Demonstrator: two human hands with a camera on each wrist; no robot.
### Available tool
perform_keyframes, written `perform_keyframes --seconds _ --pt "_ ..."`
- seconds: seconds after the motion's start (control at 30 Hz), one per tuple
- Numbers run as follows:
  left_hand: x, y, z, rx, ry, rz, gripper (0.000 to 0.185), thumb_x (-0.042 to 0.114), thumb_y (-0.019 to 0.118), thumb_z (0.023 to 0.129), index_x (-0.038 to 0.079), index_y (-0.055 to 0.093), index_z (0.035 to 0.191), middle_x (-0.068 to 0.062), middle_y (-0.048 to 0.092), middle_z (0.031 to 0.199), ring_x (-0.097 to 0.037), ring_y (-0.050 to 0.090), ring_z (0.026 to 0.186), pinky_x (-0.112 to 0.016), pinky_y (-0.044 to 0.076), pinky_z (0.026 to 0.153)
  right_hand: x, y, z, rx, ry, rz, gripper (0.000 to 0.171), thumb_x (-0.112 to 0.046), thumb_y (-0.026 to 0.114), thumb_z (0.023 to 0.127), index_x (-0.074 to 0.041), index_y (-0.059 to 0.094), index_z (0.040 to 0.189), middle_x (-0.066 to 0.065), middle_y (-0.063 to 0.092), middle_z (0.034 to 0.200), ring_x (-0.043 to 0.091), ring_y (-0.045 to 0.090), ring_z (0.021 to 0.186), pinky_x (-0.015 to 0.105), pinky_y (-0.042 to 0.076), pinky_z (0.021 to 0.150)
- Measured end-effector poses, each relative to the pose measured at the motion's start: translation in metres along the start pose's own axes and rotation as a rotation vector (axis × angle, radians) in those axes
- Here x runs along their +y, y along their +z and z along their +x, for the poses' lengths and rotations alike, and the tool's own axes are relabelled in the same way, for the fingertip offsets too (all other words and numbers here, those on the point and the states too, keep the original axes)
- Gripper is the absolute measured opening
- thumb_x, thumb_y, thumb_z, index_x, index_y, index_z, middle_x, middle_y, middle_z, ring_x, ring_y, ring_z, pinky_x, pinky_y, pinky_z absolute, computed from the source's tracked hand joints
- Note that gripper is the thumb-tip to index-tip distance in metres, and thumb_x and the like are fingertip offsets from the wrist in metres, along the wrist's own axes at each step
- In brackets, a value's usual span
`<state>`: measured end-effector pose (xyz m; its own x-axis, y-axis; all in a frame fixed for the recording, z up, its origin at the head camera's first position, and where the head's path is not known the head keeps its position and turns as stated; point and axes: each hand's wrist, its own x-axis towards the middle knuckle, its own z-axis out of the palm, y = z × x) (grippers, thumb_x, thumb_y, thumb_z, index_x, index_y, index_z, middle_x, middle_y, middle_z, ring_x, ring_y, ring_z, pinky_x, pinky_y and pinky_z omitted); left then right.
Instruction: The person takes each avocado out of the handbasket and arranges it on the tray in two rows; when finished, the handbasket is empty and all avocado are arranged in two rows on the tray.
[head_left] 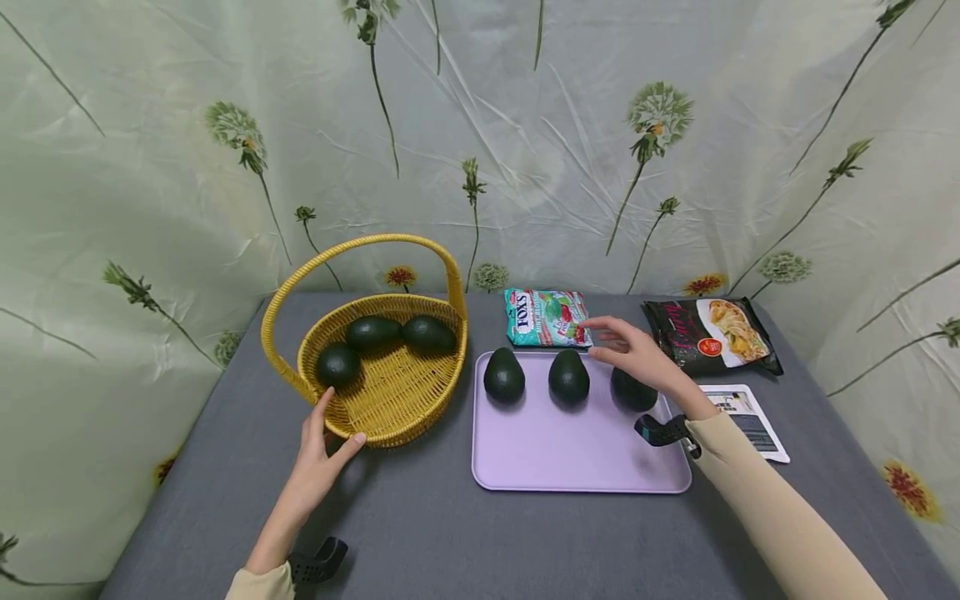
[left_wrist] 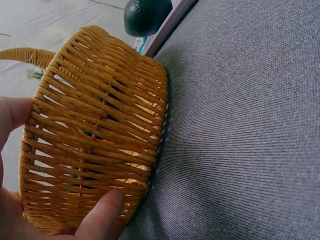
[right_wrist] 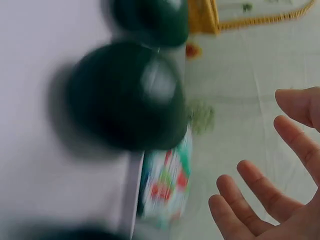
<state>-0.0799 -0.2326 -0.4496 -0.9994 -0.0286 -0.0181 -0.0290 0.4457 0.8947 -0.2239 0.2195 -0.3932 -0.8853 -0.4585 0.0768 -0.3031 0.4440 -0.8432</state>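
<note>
My left hand (head_left: 324, 433) rests against the near outer wall of a yellow wicker basket (head_left: 390, 400) with straight fingers and a spread thumb (left_wrist: 100, 215). Three dark green avocados lie in the basket, one of them at the left (head_left: 337, 364). My right hand (head_left: 611, 342) hovers open, fingers spread, above the far right of a lilac tray (head_left: 570, 458). It partly hides the right avocado (head_left: 633, 392). Two more avocados (head_left: 504, 375) (head_left: 568, 377) stand on the tray. The right wrist view is blurred, with an avocado (right_wrist: 127, 95) below the open right hand (right_wrist: 260, 200).
A Fox's candy bag (head_left: 545, 317) lies just behind the tray, and a dark snack bag (head_left: 708, 333) to its right. A printed card (head_left: 742, 417) lies right of the tray. Grey cloth (head_left: 450, 533) covers the table, with a floral curtain behind.
</note>
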Motion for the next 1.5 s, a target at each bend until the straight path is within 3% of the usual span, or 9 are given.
perform_keyframes --seconds 0.4,0.57,0.73,1.1,1.5 --pt "0.0 0.001 0.0 0.0 -0.006 0.005 0.081 0.022 0.058 0.097 0.014 0.001 0.155 -0.029 0.001 0.15 -0.048 0.013 0.135 -0.063 0.022 0.101 -0.057 0.088 0.076 -0.198 -0.222 0.11 0.04 -0.008 0.062 0.094 -0.002 0.053 0.133 0.011 0.051 0.134 0.034 0.049 0.12 0.042 0.039 0.1" --pt "0.0 0.0 0.0 -0.004 -0.003 -0.002 0.081 0.022 0.057 0.098 0.014 0.001 0.155 -0.029 0.0 0.15 -0.048 0.013 0.135 -0.064 0.021 0.101 -0.076 0.12 0.103 -0.253 -0.246 0.112 0.04 -0.008 0.061 0.094 -0.005 0.054 0.133 0.009 0.05 0.136 0.035 0.047 0.122 0.041 0.04 0.1" --pt "0.0 0.001 0.0 -0.004 0.001 -0.013 0.081 0.021 0.058 0.097 0.013 0.001 0.155 -0.03 0.0 0.15 -0.048 0.011 0.135 -0.064 0.02 0.101 -0.087 0.142 0.126 -0.273 -0.215 0.067 0.042 -0.005 0.062 0.093 -0.006 0.054 0.134 0.009 0.047 0.139 0.032 0.047 0.124 0.043 0.039 0.101" --pt "0.0 0.001 0.0 0.0 -0.005 -0.011 0.081 0.021 0.058 0.097 0.013 0.001 0.155 -0.03 0.0 0.15 -0.049 0.014 0.134 -0.065 0.022 0.1 -0.096 0.16 0.153 -0.307 -0.097 -0.132 0.049 -0.006 0.064 0.091 -0.01 0.051 0.138 0.007 0.042 0.145 0.03 0.042 0.128 0.04 0.039 0.099" --pt "-0.001 0.0 -0.001 0.004 0.007 -0.015 0.081 0.021 0.058 0.097 0.012 0.002 0.155 -0.031 0.0 0.149 -0.05 0.013 0.134 -0.065 0.022 0.1 -0.106 0.168 0.158 -0.451 -0.015 -0.352 0.043 -0.004 0.062 0.092 -0.02 0.06 0.132 0.011 0.034 0.144 0.025 0.029 0.134 0.04 0.032 0.102"
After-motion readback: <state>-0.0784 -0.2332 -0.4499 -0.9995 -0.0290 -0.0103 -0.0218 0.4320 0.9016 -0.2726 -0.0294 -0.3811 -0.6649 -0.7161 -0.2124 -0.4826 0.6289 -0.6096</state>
